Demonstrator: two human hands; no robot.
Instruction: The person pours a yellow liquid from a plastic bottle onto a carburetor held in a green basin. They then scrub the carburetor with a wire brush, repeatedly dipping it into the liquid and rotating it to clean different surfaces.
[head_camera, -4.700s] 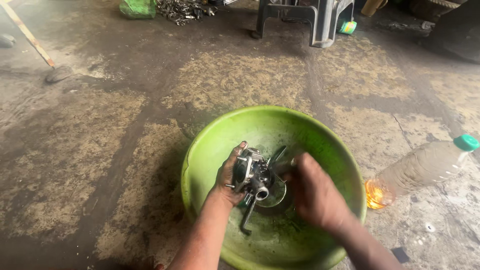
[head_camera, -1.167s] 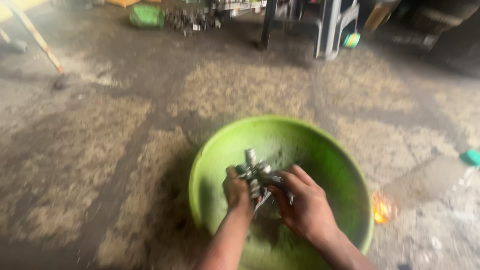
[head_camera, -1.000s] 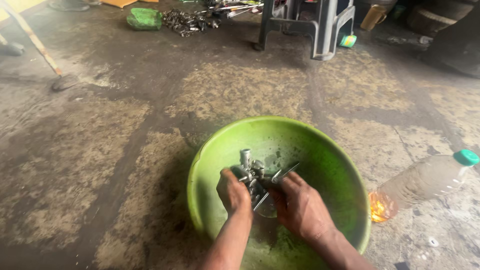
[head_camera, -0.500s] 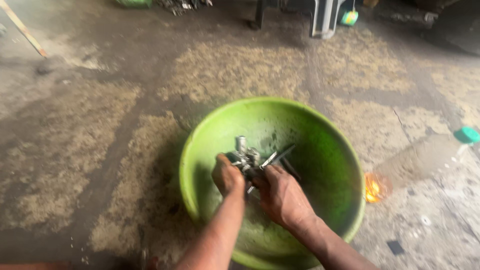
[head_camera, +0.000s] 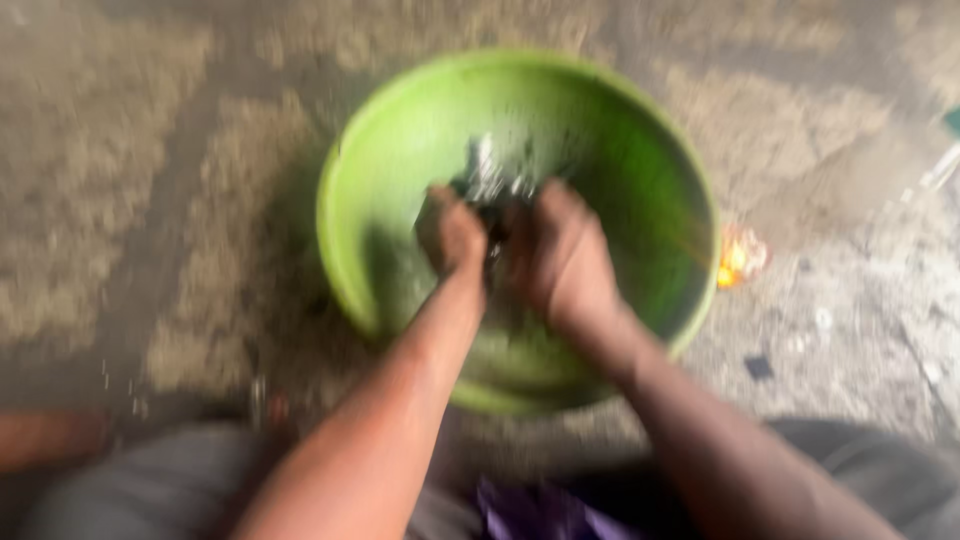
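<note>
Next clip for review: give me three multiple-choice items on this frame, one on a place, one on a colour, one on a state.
1. Where is the metal part?
A. On the bare floor beside the basin
B. Inside the basin, between both hands
C. On the person's lap

2. What colour is the basin?
A. Green
B. Blue
C. White

3. What are the left hand and the right hand doing?
A. Both hang clear of the basin
B. Only the left hand reaches in
C. Both are in the basin, closed around the metal part

Key: 1 B, the grey metal shows just above the two hands within the rim. 2 A, rim and wall are bright green. 3 C, both fists meet at the part, though blur hides the fingers.
</note>
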